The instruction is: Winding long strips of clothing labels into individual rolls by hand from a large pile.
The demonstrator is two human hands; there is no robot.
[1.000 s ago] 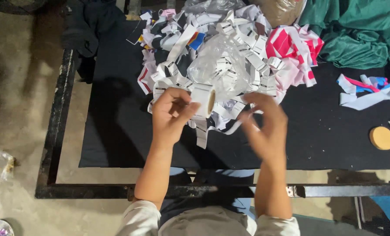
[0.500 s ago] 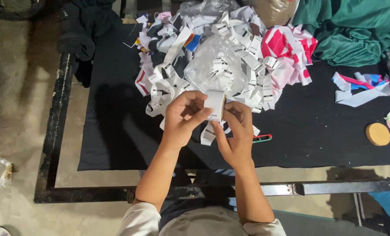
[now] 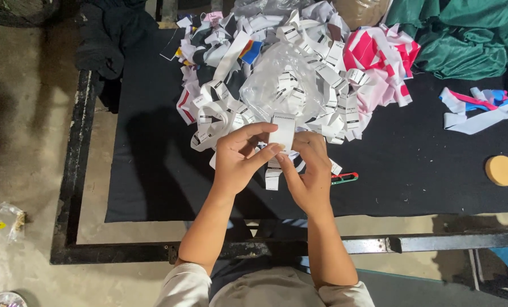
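My left hand (image 3: 240, 159) and my right hand (image 3: 308, 170) meet over the near part of a black cloth-covered table (image 3: 151, 170). Together they pinch a small white printed label (image 3: 282, 131) held upright between the fingertips. More white label strip hangs below my hands. Just beyond lies a large heap of white label strips (image 3: 231, 102) with a clear plastic bag (image 3: 285, 77) resting on it. A small red and green clipper (image 3: 344, 178) lies on the cloth right of my right hand.
Pink and white fabric (image 3: 379, 57) and green cloth (image 3: 464, 40) lie at the back right. Coloured strips (image 3: 476, 108) and a round tan disc (image 3: 501, 170) sit at the right. Dark clothing (image 3: 103, 40) hangs at the back left corner. The black metal frame (image 3: 72, 170) borders a concrete floor.
My right hand has come in from the right to meet the left, and both have lifted slightly toward the heap with the label between them.
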